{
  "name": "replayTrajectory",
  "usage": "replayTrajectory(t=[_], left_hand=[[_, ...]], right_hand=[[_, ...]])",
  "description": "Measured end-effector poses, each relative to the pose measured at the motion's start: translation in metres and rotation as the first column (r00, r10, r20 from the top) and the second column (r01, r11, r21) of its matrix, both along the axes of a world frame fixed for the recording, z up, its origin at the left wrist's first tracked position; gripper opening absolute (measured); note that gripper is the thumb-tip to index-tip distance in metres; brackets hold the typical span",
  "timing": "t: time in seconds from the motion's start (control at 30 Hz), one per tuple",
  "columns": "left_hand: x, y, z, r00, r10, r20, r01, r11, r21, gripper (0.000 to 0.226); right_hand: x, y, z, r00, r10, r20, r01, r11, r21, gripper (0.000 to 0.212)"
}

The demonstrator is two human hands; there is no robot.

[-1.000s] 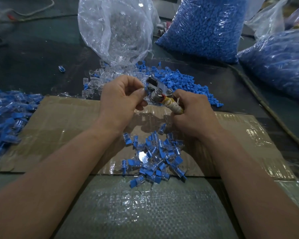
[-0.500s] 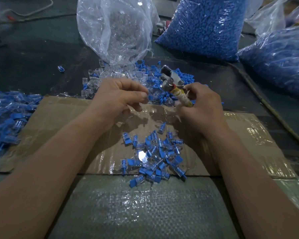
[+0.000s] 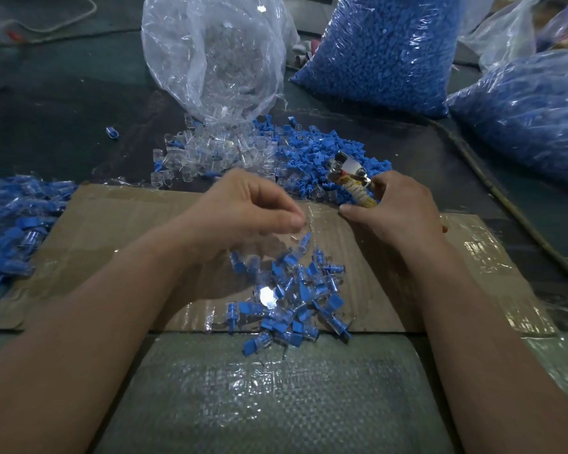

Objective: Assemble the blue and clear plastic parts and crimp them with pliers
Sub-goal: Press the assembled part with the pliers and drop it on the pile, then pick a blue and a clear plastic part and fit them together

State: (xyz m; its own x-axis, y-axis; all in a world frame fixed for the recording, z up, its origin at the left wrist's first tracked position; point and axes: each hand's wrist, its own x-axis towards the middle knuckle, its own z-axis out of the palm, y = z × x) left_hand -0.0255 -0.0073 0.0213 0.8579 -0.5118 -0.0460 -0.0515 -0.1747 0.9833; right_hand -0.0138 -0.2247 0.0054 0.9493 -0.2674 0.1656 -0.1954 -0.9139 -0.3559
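My left hand [image 3: 250, 208] hovers over the cardboard [image 3: 112, 244], fingers loosely curled with thumb and forefinger close together. A blurred blue-and-clear assembled piece [image 3: 305, 240] is just below those fingertips, apart from them, above a pile of assembled pieces [image 3: 292, 296]. My right hand [image 3: 394, 208] grips the pliers [image 3: 354, 186] by their string-wrapped handles, the metal jaws pointing away over the loose blue parts [image 3: 328, 149]. Loose clear parts [image 3: 210, 152] lie left of the blue ones.
A clear bag of clear parts [image 3: 217, 54] stands behind the loose piles. Two bags of blue parts [image 3: 384, 50] [image 3: 532, 106] stand at back right. A heap of assembled pieces [image 3: 10, 224] lies far left. A woven plastic sheet [image 3: 259, 388] covers the near edge.
The hands have separated. My left hand came down toward the pile and the piece it pinched is now below its fingers. My right hand swung the pliers right and lower.
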Motion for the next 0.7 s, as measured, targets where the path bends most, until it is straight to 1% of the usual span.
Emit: replayTrajectory(t=[0.03,0.07,0.1,0.13,0.17,0.2,0.27,0.33,0.4,0.53,0.6,0.7], left_hand=[[0.000,-0.001,-0.001,0.993,0.110,-0.042,-0.112,0.992,-0.056,0.002],[0.002,-0.002,-0.004,0.969,0.238,-0.061,-0.243,0.966,-0.091,0.005],[0.005,-0.002,-0.006,0.931,0.363,-0.018,-0.364,0.928,-0.077,0.008],[0.010,-0.001,-0.010,0.881,0.462,0.100,-0.462,0.886,-0.023,0.011],[0.015,0.001,-0.013,0.825,0.520,0.221,-0.539,0.842,0.029,0.014],[0.020,0.003,-0.015,0.770,0.560,0.305,-0.601,0.798,0.050,0.018],[0.026,0.007,-0.018,0.694,0.623,0.362,-0.680,0.732,0.046,0.028],[0.029,0.011,-0.021,0.644,0.642,0.416,-0.727,0.683,0.072,0.038],[0.033,0.014,-0.025,0.633,0.590,0.501,-0.741,0.649,0.173,0.045],[0.039,0.019,-0.029,0.699,0.432,0.570,-0.694,0.602,0.394,0.048],[0.040,0.020,-0.029,0.719,0.394,0.572,-0.675,0.592,0.440,0.046],[0.040,0.019,-0.029,0.735,0.390,0.555,-0.666,0.570,0.480,0.048]], right_hand=[[0.000,0.000,0.000,1.000,-0.001,-0.026,0.000,1.000,-0.009,0.065],[0.000,-0.001,0.001,0.999,0.000,-0.049,-0.001,1.000,-0.015,0.064],[0.000,-0.001,0.001,0.998,0.002,-0.065,-0.003,1.000,-0.015,0.063],[0.001,-0.002,0.002,0.997,0.003,-0.076,-0.004,1.000,-0.011,0.063],[0.001,-0.002,0.002,0.997,0.004,-0.083,-0.005,1.000,-0.008,0.063],[0.001,-0.002,0.002,0.996,0.004,-0.089,-0.005,1.000,-0.010,0.063],[0.001,-0.001,0.002,0.995,0.000,-0.103,-0.003,1.000,-0.027,0.064],[0.000,-0.001,0.002,0.993,-0.001,-0.117,-0.005,0.999,-0.047,0.065],[0.000,-0.001,0.002,0.992,0.005,-0.125,-0.011,0.999,-0.043,0.067],[-0.002,0.001,0.002,0.990,0.023,-0.137,-0.026,0.999,-0.023,0.069],[-0.002,0.001,0.003,0.990,0.029,-0.136,-0.038,0.997,-0.061,0.069],[-0.002,0.001,0.004,0.990,0.025,-0.141,-0.042,0.992,-0.118,0.069]])
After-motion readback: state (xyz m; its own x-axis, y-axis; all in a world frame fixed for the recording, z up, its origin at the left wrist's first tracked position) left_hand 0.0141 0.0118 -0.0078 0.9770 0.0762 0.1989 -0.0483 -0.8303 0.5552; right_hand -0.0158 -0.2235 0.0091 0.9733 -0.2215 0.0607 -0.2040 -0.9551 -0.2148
